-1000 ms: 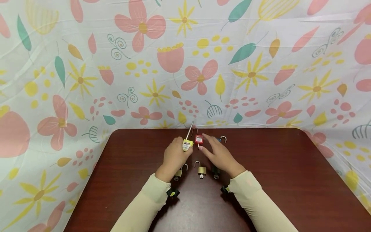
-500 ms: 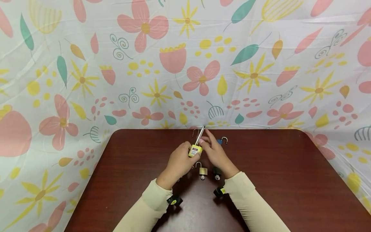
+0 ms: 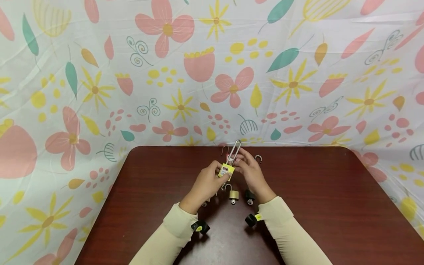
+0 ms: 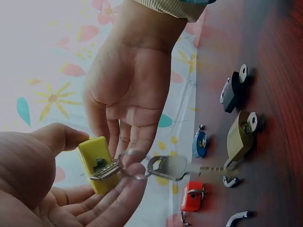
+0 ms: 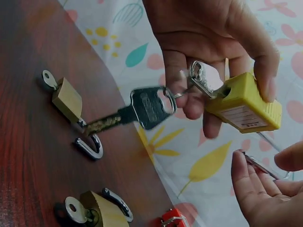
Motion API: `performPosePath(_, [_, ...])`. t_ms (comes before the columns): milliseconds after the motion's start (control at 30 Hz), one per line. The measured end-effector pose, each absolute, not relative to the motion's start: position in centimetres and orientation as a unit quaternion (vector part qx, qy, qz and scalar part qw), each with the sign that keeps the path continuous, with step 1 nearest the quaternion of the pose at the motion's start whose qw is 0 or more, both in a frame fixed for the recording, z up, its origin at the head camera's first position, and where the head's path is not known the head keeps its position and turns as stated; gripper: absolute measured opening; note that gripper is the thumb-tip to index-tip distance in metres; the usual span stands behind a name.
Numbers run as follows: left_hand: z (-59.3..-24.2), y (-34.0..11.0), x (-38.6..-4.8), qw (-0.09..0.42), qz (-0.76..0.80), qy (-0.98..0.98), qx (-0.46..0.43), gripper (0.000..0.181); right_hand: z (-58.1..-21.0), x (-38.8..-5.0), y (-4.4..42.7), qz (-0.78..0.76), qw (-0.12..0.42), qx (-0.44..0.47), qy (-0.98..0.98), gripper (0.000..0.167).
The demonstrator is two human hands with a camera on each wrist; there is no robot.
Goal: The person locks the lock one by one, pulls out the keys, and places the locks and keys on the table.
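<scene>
My left hand [image 3: 206, 184] grips the body of a yellow padlock [image 4: 97, 163] between thumb and fingers, raised above the table. Its long metal shackle [image 3: 233, 152] points up and away, and one shackle end appears free of the body in the right wrist view. My right hand [image 3: 252, 176] pinches this shackle between thumb and fingers. From the padlock's keyhole a key on a ring hangs together with a second key [image 5: 151, 109]. Under the hands lies a red padlock [image 4: 191, 196], partly hidden in the head view.
On the dark table [image 3: 331, 206] lie a brass padlock [image 3: 233, 195], a second brass padlock [image 5: 68, 99], a black padlock [image 3: 250, 195] and a blue padlock [image 4: 200, 143]. Several have keys inserted. A flowered cloth [image 3: 99, 73] hangs behind the table.
My left hand has moved right with the yellow padlock and turned it, so the shackle's loop shows. My right hand has shifted from beside the red padlock to the yellow padlock's shackle.
</scene>
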State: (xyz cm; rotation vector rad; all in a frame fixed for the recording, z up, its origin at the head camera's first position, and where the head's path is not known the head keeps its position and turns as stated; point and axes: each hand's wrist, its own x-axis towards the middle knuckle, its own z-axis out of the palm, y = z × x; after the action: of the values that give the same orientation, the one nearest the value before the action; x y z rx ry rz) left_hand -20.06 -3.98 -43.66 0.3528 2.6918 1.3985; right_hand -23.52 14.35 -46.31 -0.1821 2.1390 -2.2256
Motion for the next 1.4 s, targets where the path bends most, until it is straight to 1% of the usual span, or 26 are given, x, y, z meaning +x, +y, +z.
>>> performPosePath(200, [-44.1, -3.9, -20.3, 0.043, 0.480, 0.869, 0.112, 0.026, -46.4, -23.6, 14.5, -0.726, -0.006, -0.071, 0.684, 0.051])
performPosePath(333, [-44.3, -3.8, -20.5, 0.042, 0.491, 0.862, 0.117, 0.032, -46.2, -23.4, 14.5, -0.730, -0.017, -0.071, 0.680, 0.047])
performPosePath(467, [-44.4, -3.9, -20.7, 0.061, 0.498, 0.856, 0.123, 0.044, -46.2, -23.2, 14.4, -0.731, -0.021, -0.077, 0.678, 0.044])
performPosePath(600, [-44.7, -4.1, -20.9, 0.076, 0.499, 0.853, 0.130, 0.049, -46.2, -23.1, 14.3, -0.732, -0.019, -0.092, 0.675, 0.042])
performPosePath(1033, [-44.9, -4.1, -21.1, 0.090, 0.551, 0.818, 0.141, 0.043, -45.6, -22.5, 14.1, -0.723, -0.027, -0.109, 0.682, 0.042])
performPosePath(1267, [-45.0, -4.3, -21.4, 0.101, 0.594, 0.781, 0.163, 0.035, -45.3, -22.3, 14.0, -0.703, -0.034, -0.127, 0.699, 0.042])
performPosePath(1400, [-45.2, -4.4, -21.7, 0.114, 0.624, 0.756, 0.163, 0.033, -45.2, -22.2, 13.9, -0.696, -0.039, -0.131, 0.704, 0.040])
